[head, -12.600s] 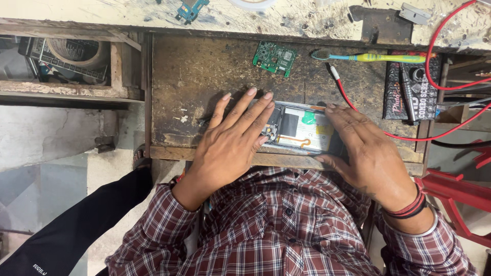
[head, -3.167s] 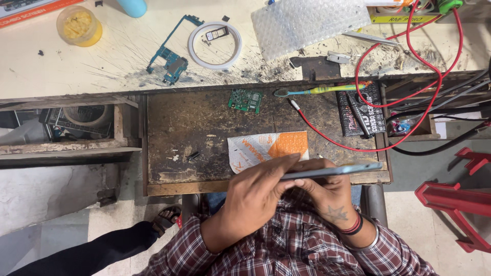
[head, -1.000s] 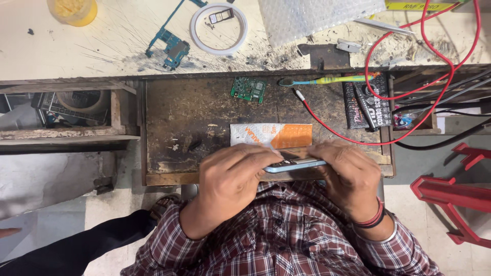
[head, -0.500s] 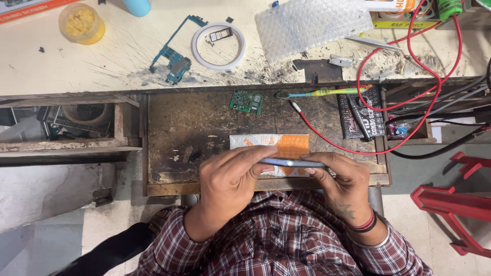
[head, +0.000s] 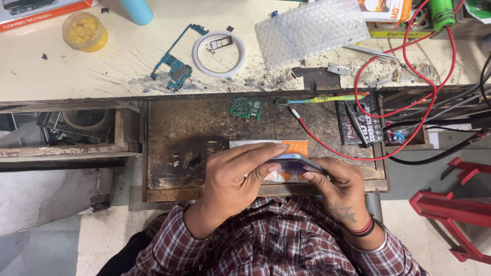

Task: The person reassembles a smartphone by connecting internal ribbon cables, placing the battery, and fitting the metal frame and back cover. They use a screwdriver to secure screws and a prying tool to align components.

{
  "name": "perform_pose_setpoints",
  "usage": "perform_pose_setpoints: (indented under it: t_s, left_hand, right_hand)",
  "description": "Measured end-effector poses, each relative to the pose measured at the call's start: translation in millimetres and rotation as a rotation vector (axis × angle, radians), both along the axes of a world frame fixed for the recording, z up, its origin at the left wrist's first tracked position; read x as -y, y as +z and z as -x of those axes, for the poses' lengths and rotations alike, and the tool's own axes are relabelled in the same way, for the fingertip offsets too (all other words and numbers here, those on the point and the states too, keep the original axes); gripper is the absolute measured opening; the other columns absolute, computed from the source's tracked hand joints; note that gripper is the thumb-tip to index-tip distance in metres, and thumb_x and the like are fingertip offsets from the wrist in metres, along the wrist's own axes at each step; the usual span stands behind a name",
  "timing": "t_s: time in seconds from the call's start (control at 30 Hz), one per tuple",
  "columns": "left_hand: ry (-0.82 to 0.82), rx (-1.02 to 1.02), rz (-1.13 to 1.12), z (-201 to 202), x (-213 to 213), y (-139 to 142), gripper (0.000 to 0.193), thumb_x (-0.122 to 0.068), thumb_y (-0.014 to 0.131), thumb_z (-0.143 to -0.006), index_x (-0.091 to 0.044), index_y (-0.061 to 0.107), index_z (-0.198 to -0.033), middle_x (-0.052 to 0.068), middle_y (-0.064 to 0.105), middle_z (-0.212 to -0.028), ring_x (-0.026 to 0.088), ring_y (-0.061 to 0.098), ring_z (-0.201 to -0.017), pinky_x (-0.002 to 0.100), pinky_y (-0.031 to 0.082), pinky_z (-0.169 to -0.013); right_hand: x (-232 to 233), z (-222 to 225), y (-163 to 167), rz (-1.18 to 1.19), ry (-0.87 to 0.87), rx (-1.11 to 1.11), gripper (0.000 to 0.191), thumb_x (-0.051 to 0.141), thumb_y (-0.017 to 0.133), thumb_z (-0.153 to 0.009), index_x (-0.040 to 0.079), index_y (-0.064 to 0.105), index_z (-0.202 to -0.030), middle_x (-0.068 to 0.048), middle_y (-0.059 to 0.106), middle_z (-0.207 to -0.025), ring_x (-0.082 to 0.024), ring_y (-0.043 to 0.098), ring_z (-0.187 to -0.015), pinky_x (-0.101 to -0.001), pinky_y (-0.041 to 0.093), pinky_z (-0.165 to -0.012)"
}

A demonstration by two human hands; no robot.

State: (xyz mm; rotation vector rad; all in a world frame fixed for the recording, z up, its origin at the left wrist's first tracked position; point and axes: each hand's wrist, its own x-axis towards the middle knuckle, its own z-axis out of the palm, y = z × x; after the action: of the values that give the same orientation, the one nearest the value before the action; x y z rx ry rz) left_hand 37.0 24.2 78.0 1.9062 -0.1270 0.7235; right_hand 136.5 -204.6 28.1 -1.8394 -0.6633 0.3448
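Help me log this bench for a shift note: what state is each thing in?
Slim grey phone: held edge-on by left hand and right hand.
Orange-and-white card: flat, under phone.
Small green circuit board: lying loose.
Yellow-green toothbrush: lying flat.
White ring: flat on bench.

Your left hand (head: 232,179) and right hand (head: 340,186) grip a flat phone (head: 294,163) between them above an orange-and-white card (head: 294,146), a small green circuit board (head: 246,108) lying beyond your left hand on the worn bench (head: 194,133).
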Motion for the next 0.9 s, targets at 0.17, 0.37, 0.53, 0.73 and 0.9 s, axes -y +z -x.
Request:
perform_pose_setpoints:
  t_s: [0.17,0.37,0.53,0.73,0.9]
  left_hand:
    - [-0.322,-0.062,0.410,-14.2,3.7,-23.2,0.058,-0.033,0.070,-0.105,-0.005,0.051,-0.152,0.015,0.068,-0.140,0.026,0.071,-0.126,0.039,0.062,-0.110]
    - [-0.628,-0.192,0.936,-29.8,10.7,-40.0,0.093,-0.067,0.053,-0.103,0.003,0.033,-0.160,0.017,0.060,-0.146,0.026,0.059,-0.137,0.043,0.049,-0.120]
    - [-0.753,-0.172,1.251,-42.7,4.5,-44.7,0.109,-0.082,0.036,-0.096,0.004,0.036,-0.162,0.015,0.062,-0.132,0.024,0.062,-0.124,0.040,0.050,-0.111]
    - [-0.766,-0.157,1.421,-61.7,-23.1,-47.1,0.111,-0.085,0.028,-0.093,0.010,0.043,-0.149,0.016,0.063,-0.126,0.027,0.067,-0.113,0.042,0.056,-0.102]
    - [-0.765,-0.147,1.361,-68.0,-24.0,-55.6,0.108,-0.084,0.029,-0.100,0.013,0.045,-0.145,0.018,0.065,-0.120,0.027,0.069,-0.109,0.042,0.057,-0.100]
  right_hand:
    - [-1.4,2.3,-11.6,-0.216,-0.015,-0.382,0.025,0.007,0.075,-0.091,-0.005,0.073,-0.113,-0.008,0.079,-0.096,-0.011,0.072,-0.085,-0.0256,0.060,-0.076]
    - [-23.0,4.4,-18.5,-0.293,0.035,-0.590,0.025,0.012,0.074,-0.095,-0.007,0.073,-0.112,-0.009,0.078,-0.099,-0.013,0.071,-0.088,-0.0296,0.060,-0.081]
    - [-33.9,-4.2,-17.3,-0.271,0.150,-0.502,0.029,0.011,0.070,-0.101,-0.009,0.070,-0.121,0.005,0.046,-0.168,-0.011,0.057,-0.121,-0.0296,0.051,-0.094]
    - [-32.7,-10.4,-8.9,-0.329,0.148,-0.432,0.042,0.017,0.066,-0.101,-0.003,0.057,-0.136,-0.012,0.069,-0.131,-0.017,0.066,-0.125,-0.0315,0.051,-0.108]
    - [-27.8,-16.3,-7.3,-0.079,0.034,0.041,0.034,0.017,0.067,-0.100,-0.004,0.064,-0.127,-0.014,0.076,-0.117,-0.020,0.076,-0.107,-0.0291,0.060,-0.092]
